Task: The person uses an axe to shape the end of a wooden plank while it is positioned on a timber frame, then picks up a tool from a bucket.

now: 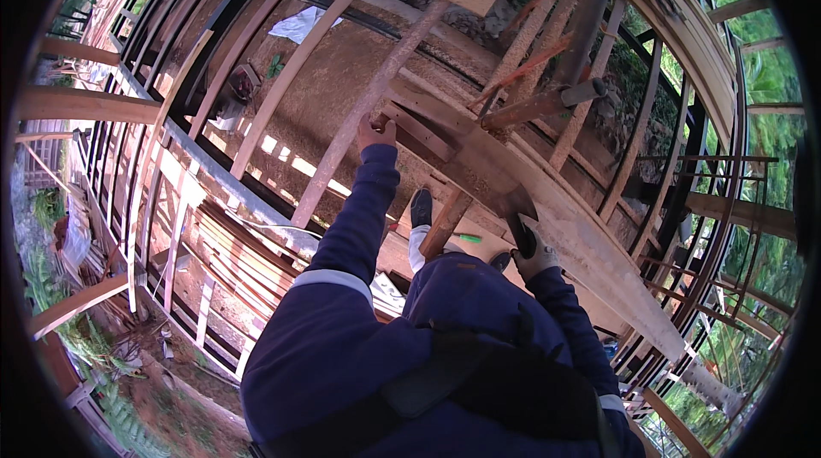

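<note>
In my right hand [539, 256], which wears a pale glove, is the black handle of a handsaw [487, 176]. The saw's broad blade runs away up and left, lying along or over a wooden board; whether its teeth are in the wood I cannot tell. My left hand [377, 130] is farther forward and to the left, its fingers curled around the end of a short wooden piece [421, 130]. A long, wide plank [590, 261] slants from the middle toward the lower right, beside the saw.
A round post with a stub pipe [584, 92] rises just beyond the plank. Long beams [342, 141] with gaps between them span the left. Stacked timber strips [244, 244] lie lower left. A green object [469, 237] lies near my shoe [421, 207].
</note>
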Demonstrator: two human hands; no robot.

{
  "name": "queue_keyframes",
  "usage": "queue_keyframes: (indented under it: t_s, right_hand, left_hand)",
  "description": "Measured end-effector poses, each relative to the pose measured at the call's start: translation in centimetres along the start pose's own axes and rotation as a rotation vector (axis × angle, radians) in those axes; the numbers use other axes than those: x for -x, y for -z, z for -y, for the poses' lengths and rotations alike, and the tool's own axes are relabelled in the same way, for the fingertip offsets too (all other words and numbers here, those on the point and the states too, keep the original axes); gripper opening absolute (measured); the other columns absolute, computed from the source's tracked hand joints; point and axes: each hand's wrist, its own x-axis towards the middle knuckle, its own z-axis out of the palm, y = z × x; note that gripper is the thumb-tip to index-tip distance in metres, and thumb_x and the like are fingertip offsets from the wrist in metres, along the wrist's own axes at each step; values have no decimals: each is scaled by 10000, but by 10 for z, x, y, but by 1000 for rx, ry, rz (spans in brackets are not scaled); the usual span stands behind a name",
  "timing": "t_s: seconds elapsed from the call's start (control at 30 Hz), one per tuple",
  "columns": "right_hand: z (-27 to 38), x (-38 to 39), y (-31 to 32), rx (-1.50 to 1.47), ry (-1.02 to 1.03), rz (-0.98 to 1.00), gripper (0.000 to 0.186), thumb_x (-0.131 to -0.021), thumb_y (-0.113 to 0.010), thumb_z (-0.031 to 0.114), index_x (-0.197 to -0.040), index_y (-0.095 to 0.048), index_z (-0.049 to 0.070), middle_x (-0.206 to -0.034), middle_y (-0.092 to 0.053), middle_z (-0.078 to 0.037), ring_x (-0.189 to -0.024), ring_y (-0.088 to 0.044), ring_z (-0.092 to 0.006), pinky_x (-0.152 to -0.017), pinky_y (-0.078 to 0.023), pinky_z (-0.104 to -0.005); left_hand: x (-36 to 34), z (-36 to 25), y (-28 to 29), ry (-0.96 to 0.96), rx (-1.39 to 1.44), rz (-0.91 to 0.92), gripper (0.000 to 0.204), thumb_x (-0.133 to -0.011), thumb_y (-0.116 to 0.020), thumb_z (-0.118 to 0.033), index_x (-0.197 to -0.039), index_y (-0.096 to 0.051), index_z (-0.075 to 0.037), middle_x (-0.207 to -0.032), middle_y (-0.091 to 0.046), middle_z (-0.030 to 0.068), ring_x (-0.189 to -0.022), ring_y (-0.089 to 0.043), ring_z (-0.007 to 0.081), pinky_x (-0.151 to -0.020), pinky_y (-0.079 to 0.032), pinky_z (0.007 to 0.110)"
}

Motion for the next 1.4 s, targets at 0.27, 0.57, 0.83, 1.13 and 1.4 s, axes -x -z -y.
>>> queue_keyframes:
  t_s: [0.27,0.57,0.83,1.13,1.4]
  right_hand:
    - [-10,5,-4,-74,-28,37,622,-740,-642,246,-1299,-398,121,-1140,-576,-189,-1039,-552,-361,-880,-440,-429]
    - [6,-3,6,52,-66,85,623,-762,-618,263,-1327,-375,164,-1096,-592,-191,-965,-581,-371,-833,-456,-448]
    - [61,-55,-7,-359,366,-203,390,-785,-596,179,-1155,-519,80,-954,-624,-170,-872,-606,-357,-735,-487,-402]
    - [110,-98,-27,-90,291,-80,289,-799,-586,239,-1028,-541,67,-832,-625,-189,-811,-606,-373,-702,-477,-433]
    - [122,-119,-49,-114,307,-113,278,-795,-592,233,-1006,-541,59,-848,-628,-194,-822,-607,-374,-696,-478,-433]
  left_hand:
    - [-49,61,-44,-77,123,151,643,-713,-735,-197,-1254,-462,18,-1011,-593,182,-869,-596,238,-724,-488,319]
    - [-20,-5,-17,145,295,301,533,-729,-730,-120,-1209,-519,-30,-863,-599,128,-655,-619,196,-543,-539,287]
    - [-27,-8,-13,260,240,383,611,-778,-680,-79,-1323,-406,-117,-901,-590,140,-641,-627,201,-517,-543,300]
    - [-17,-15,-4,208,164,342,518,-763,-695,-187,-1238,-514,-84,-831,-645,103,-674,-637,172,-596,-533,310]
    - [-23,-13,-2,189,99,381,551,-755,-704,-246,-1255,-514,-113,-871,-651,121,-735,-653,214,-676,-528,322]
